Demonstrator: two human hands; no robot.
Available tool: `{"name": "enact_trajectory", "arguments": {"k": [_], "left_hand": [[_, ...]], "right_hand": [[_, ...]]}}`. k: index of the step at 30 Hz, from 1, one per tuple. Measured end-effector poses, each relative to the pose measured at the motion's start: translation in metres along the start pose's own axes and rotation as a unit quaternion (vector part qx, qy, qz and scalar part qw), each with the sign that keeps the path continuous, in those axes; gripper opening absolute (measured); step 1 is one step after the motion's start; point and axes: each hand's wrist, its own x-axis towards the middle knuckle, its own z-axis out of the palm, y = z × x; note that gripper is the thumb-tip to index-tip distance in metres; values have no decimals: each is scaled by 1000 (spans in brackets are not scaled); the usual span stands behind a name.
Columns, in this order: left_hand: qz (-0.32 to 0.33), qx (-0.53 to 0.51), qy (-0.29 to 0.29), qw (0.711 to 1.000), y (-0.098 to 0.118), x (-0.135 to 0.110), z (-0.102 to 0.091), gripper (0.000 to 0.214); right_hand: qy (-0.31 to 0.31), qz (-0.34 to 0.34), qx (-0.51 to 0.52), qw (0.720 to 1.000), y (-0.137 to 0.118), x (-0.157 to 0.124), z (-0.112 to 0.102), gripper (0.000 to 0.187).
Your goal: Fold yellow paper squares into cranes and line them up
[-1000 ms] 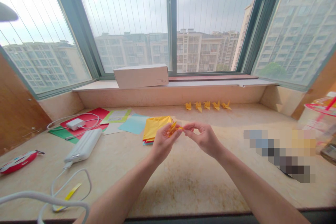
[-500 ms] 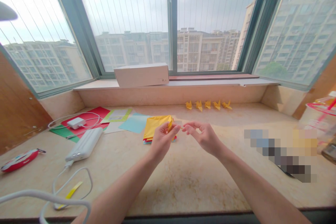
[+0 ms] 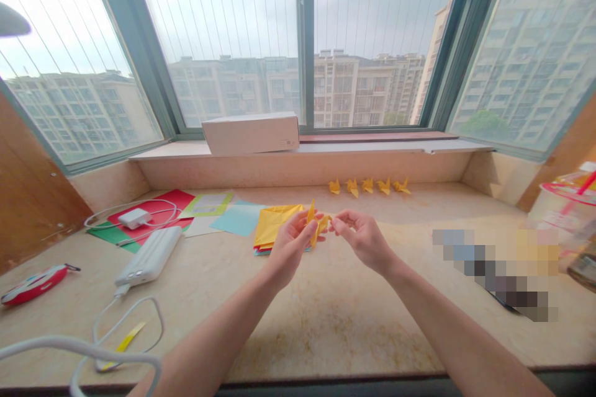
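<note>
Between my hands is a yellow paper crane (image 3: 320, 226), its pointed parts sticking up and to the right. My left hand (image 3: 294, 237) pinches its body between thumb and fingers. With thumb and fingertips, my right hand (image 3: 361, 234) grips the crane's right-hand tip. Just behind my left hand lies a stack of yellow paper (image 3: 271, 226), with red and blue sheets showing at its lower edge. Several finished yellow paper cranes (image 3: 367, 185) stand in a row at the back of the counter.
Coloured sheets (image 3: 239, 217), a white charger (image 3: 135, 218) and a white power bank (image 3: 149, 254) with cables lie to the left. A red-and-white object (image 3: 35, 284) is at far left. On the right are a blurred-out item (image 3: 498, 276) and a plastic cup (image 3: 563, 211). A white box (image 3: 251, 134) rests on the sill.
The yellow crane now shows more fully between my hands, with its points spread out. My right hand has shifted slightly to the right.
</note>
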Motion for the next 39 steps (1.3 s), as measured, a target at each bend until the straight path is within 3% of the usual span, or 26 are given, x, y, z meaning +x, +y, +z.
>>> {"name": "enact_trajectory", "arguments": {"k": [8,13,16,22,28,32,39], "left_hand": [[19,82,0,996,-1,0,1,33],[0,47,36,998,-5,1,-1,54],[-38,44,25,998,-5,0,-1,50],[-37,30,9,999,-5,3,-2,36],[-31,30,-2,999,-10,5,-8,34],[-38,27,22,999,-10,6,-9,34],[-38,20,21,999,-4,6,-10,30]], "right_hand": [[-6,10,-35,999,4,1,2,31],[77,-29,-59,995,5,2,0,26],[101,-52,-59,992,4,3,-1,26],[33,-46,62,996,-1,4,-4,43],[2,22,162,987,3,6,0,37],[-18,37,164,986,7,5,3,38],[-137,72,179,972,-8,2,2,41]]}}
